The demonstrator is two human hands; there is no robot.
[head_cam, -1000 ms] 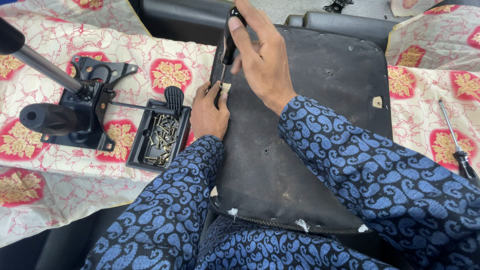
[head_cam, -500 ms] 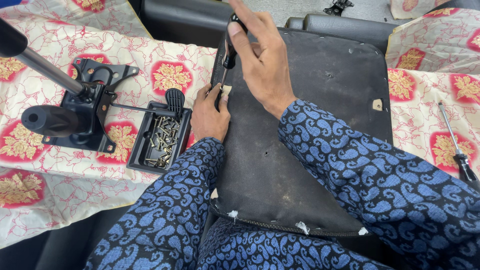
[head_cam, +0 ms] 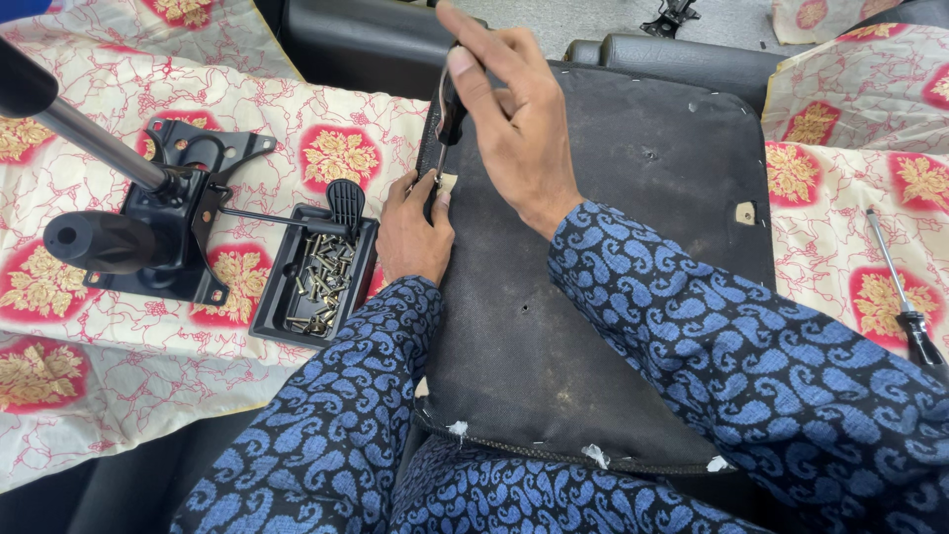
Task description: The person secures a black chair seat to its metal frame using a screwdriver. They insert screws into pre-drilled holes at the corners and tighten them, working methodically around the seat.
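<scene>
A black chair seat base [head_cam: 633, 297] lies upside down across my lap. My right hand [head_cam: 514, 119] grips the dark handle of a screwdriver [head_cam: 450, 99] that stands upright over the seat's left edge. My left hand [head_cam: 413, 232] rests on that edge just below, fingertips pinched at the screwdriver's tip beside a small pale tab. Both sleeves are blue with a paisley print.
A black tray of several screws [head_cam: 316, 272] sits left of my left hand. Further left lies a black chair tilt mechanism [head_cam: 163, 213] with a gas cylinder and levers. A second screwdriver [head_cam: 905, 297] lies at the right on the floral cloth [head_cam: 297, 119].
My right hand has turned slightly on the screwdriver handle, staying at the same spot. My left hand has kept its place at the seat's edge.
</scene>
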